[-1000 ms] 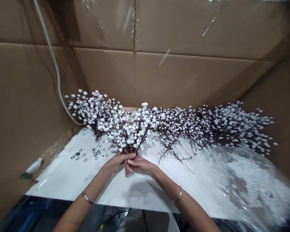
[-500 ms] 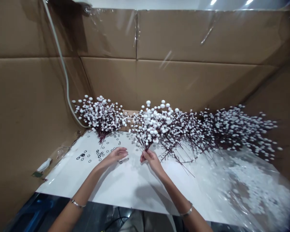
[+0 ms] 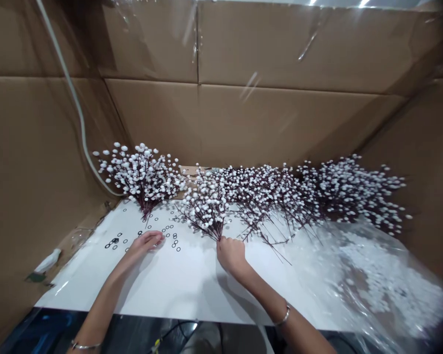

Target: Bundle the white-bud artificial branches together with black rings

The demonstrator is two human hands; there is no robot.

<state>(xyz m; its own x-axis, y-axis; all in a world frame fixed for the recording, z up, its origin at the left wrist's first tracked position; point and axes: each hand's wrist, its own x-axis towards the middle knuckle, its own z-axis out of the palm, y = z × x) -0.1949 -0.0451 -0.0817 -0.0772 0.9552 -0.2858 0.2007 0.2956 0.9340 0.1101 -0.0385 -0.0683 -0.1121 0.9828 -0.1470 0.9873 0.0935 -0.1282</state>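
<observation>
Bangles (image 3: 283, 315) circle both wrists. The right hand (image 3: 232, 255) curls its fingers closed around the stem ends of an artificial berry spray (image 3: 205, 209), which lies at the far edge of the white surface (image 3: 184, 285). The left hand (image 3: 144, 243) rests on that surface, fingers loosely open and holding nothing, just beside small black rings (image 3: 174, 236). Clear plastic sheeting (image 3: 372, 275) covers the surface's right side. Past the far edge lie a second spray (image 3: 142, 177) and a heap of sprays (image 3: 339, 191), backed by cardboard walls (image 3: 243, 123) and a white cable (image 3: 79, 118).
</observation>
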